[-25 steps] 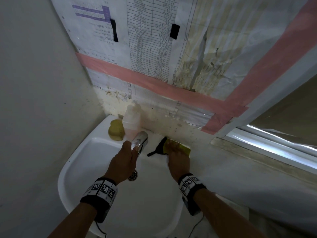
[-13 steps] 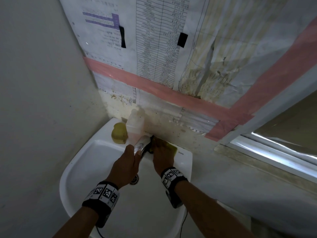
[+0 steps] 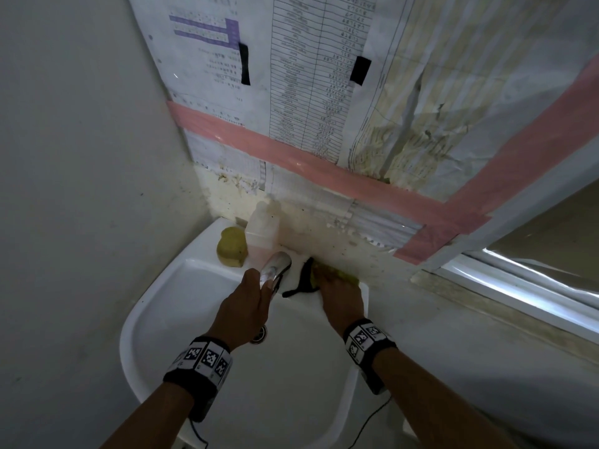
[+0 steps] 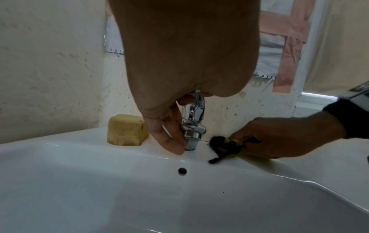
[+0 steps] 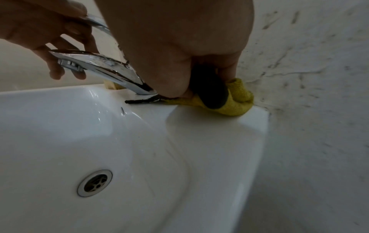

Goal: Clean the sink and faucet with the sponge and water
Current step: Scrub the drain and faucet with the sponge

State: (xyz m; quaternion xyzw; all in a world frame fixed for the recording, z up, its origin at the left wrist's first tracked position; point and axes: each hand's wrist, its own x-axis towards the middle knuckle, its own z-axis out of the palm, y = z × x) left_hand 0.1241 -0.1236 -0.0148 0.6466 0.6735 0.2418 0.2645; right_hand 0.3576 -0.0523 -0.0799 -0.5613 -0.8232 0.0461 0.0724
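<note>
A white sink [image 3: 152, 306] is fixed in a wall corner, with a chrome faucet [image 3: 275, 267] at its back rim. My left hand [image 3: 256, 293] grips the faucet spout [image 4: 192, 134], thumb beside the outlet and fingers over the top. My right hand [image 3: 338, 293] grips a yellow and black scrub cloth [image 5: 233, 102] and presses it on the sink's rear right rim [image 5: 219, 126], just right of the faucet base. A black strap [image 4: 217, 157] of the cloth trails toward the basin. No water runs from the faucet.
A yellow sponge block [image 3: 230, 247] and a translucent bottle [image 3: 262, 231] stand on the back left rim. The drain [image 5: 94, 182] is in the basin floor, and an overflow hole [image 4: 182, 170] is below the faucet. Stained walls close in behind and left; a window ledge [image 3: 486, 296] is on the right.
My right hand slid the cloth left along the rim to the faucet base, then back right. My left hand has stayed on the faucet.
</note>
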